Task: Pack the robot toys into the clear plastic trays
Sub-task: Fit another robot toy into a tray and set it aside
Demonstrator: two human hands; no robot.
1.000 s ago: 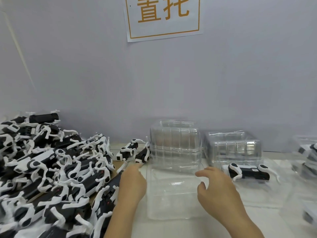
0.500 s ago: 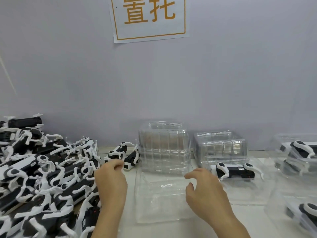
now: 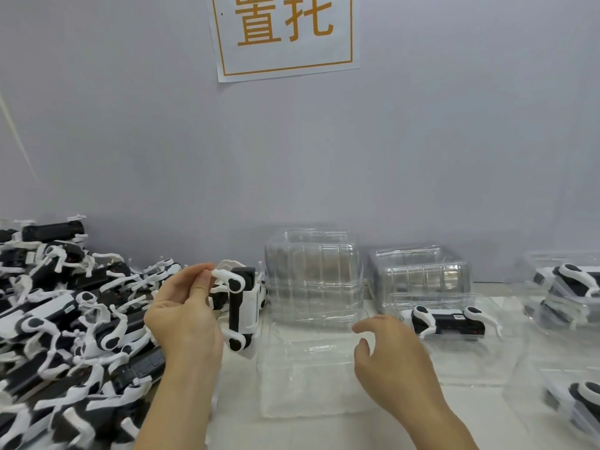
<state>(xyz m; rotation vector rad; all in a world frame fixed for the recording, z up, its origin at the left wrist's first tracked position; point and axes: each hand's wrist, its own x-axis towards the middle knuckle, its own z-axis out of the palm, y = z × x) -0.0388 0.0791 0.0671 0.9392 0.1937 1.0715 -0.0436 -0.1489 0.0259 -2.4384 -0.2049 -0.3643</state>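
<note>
On the table right in front lies an empty clear tray (image 3: 311, 368). The right hand (image 3: 393, 362) hovers over its right side, fingers loosely curled, holding nothing. Just left of the tray, the left hand (image 3: 185, 316) pinches a white leg of a robot toy (image 3: 243, 306) with thumb and fingers. The toy hangs tall, long side up and down, so it likely must tip flat and go right. Farther back stand stacked trays (image 3: 313, 274).
</note>
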